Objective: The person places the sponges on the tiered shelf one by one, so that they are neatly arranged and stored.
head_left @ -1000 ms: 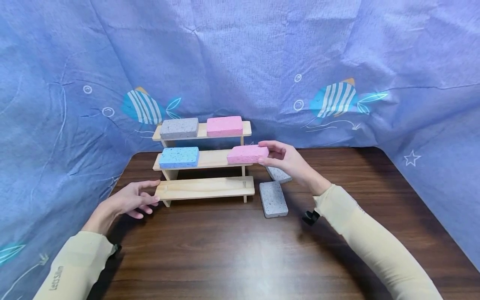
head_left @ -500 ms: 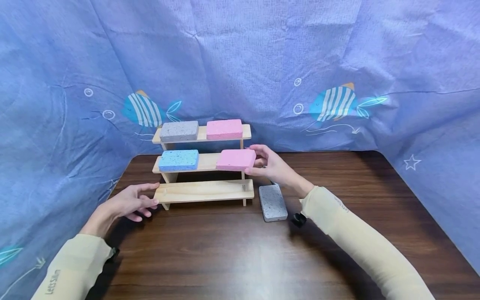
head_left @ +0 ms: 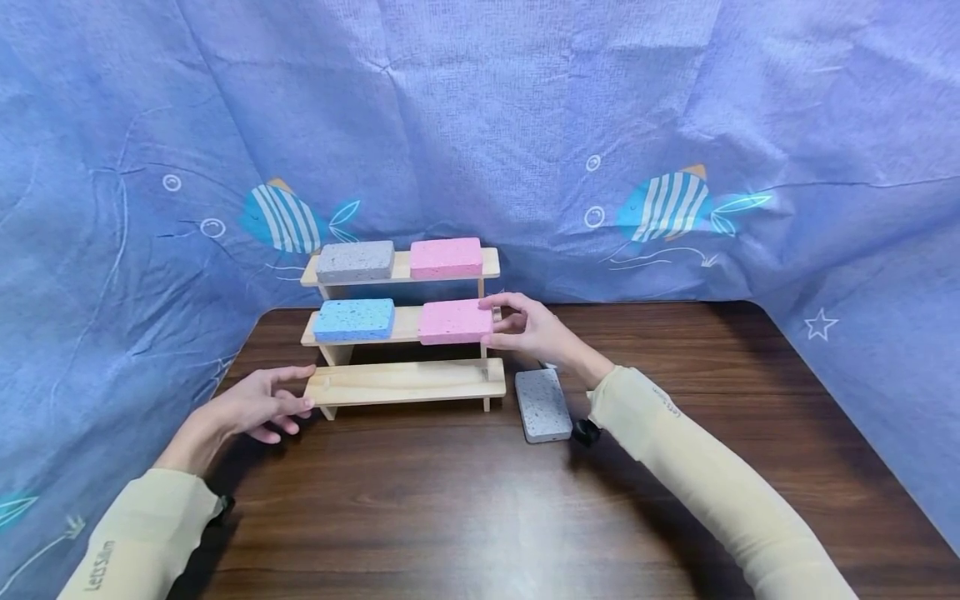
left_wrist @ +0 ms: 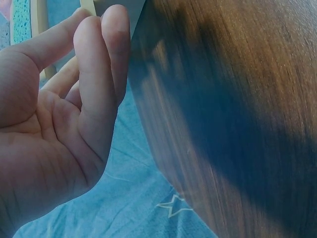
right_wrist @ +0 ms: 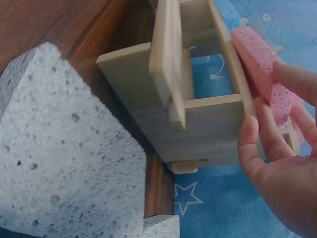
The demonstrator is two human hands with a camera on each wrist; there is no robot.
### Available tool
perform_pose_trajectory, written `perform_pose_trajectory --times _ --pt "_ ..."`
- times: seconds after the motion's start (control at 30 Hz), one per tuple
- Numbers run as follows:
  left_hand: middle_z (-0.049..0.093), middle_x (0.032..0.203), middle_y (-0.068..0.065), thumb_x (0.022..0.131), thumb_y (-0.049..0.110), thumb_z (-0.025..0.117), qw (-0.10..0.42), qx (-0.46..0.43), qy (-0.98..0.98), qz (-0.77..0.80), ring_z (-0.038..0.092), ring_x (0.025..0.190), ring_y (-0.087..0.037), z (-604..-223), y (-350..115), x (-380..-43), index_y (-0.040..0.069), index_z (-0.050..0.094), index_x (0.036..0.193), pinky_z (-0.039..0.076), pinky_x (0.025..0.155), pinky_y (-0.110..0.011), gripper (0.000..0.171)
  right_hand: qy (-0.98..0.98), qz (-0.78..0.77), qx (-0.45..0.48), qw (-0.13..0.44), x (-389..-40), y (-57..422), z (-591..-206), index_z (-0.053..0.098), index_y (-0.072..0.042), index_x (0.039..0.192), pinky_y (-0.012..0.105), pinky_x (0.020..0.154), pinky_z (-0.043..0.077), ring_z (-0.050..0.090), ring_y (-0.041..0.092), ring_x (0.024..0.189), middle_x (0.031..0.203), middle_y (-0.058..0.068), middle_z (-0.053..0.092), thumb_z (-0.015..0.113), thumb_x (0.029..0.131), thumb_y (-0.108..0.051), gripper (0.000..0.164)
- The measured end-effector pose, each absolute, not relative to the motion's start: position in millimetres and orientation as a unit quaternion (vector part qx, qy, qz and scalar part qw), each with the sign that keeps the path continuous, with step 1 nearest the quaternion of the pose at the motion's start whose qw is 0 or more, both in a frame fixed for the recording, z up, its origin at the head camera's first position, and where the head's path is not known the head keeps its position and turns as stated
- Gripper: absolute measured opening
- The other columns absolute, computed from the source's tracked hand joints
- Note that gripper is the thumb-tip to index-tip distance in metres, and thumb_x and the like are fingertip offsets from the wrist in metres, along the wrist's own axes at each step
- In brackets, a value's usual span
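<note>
My right hand [head_left: 536, 335] holds the right end of a pink pumice stone [head_left: 453, 322] on the middle shelf [head_left: 407, 323] of a three-step wooden rack. Fingers lie at its back and thumb at its front; the right wrist view shows fingertips around the stone [right_wrist: 267, 79] and at the rack's end [right_wrist: 208, 129]. At the rack's left, my left hand [head_left: 258, 404] grips the end of the bottom shelf [head_left: 405, 382] between thumb and forefinger, other fingers loosely bent below. A blue pumice stone [head_left: 354, 320] lies left of the pink one.
On the top shelf [head_left: 402, 267] sit a grey pumice stone [head_left: 356, 261] and another pink stone [head_left: 446, 257]. A grey stone [head_left: 543, 406] lies on the brown table [head_left: 420, 500], right of the rack; another, mostly hidden, lies behind it. A blue fish-print cloth [head_left: 480, 125] hangs behind.
My right hand has moved left with the pink stone, from over the right end of the middle shelf to nearer the blue one. The left hand has stayed at the rack.
</note>
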State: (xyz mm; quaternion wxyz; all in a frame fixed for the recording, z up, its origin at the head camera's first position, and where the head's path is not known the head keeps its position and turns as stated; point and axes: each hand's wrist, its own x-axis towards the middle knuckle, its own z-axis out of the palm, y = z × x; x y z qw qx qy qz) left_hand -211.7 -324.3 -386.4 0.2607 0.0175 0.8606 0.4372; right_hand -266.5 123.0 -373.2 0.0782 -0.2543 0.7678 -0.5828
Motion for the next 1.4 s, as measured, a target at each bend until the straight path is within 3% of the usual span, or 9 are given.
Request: perform_pose_trajectory --times 0.13,0.33,0.6,0.93,1.4 --pt "0.072 0.106 -0.016 0.101 0.017 0.065 0.258 0.02 0.86 0.439 0.069 0.074 -0.022 -387.3 -324.1 -211.6 0.001 0.02 0.16 0.057 0.056 -0.037 0.076 0.778 -0.578 -0.237 0.068 -266.8 123.4 -376.5 0.063 -0.013 0.135 0.031 0.084 0.055 0.07 0.021 0.103 0.129 0.008 0.063 0.082 0.088 -0.013 0.051" --pt "0.072 0.106 -0.016 0.101 0.016 0.065 0.26 0.022 0.861 0.437 0.069 0.074 -0.022 -386.2 -324.9 -211.4 0.001 0.02 0.16 0.057 0.056 -0.037 0.076 0.788 -0.574 -0.214 0.069 -264.6 121.9 -377.8 0.064 -0.017 0.134 0.03 0.085 0.054 0.07 0.019 0.102 0.118 0.011 0.07 0.084 0.086 -0.02 0.052" --pt "0.072 0.107 -0.016 0.101 0.016 0.065 0.263 0.016 0.86 0.438 0.069 0.074 -0.022 -385.4 -326.1 -210.6 0.001 0.02 0.16 0.057 0.056 -0.037 0.076 0.79 -0.564 -0.239 0.036 -263.7 112.3 -379.7 0.066 -0.011 0.133 0.034 0.09 0.055 0.07 0.021 0.105 0.134 0.005 0.06 0.084 0.085 -0.013 0.051" --pt "0.072 0.107 -0.016 0.101 0.018 0.065 0.267 0.02 0.857 0.44 0.069 0.074 -0.023 -387.1 -326.4 -211.0 0.002 0.019 0.16 0.057 0.057 -0.038 0.076 0.823 -0.521 -0.227 0.018 -267.8 107.3 -378.1 0.069 -0.012 0.13 0.035 0.085 0.055 0.07 0.017 0.098 0.124 0.004 0.066 0.087 0.082 -0.016 0.051" --pt "0.072 0.108 -0.016 0.101 0.018 0.065 0.266 0.022 0.859 0.438 0.069 0.074 -0.022 -385.5 -325.0 -210.1 0.001 0.018 0.16 0.057 0.057 -0.038 0.077 0.826 -0.506 -0.247 0.025 -265.5 111.1 -375.5 0.067 -0.01 0.134 0.033 0.088 0.055 0.071 0.016 0.1 0.13 0.004 0.068 0.083 0.086 -0.014 0.05"
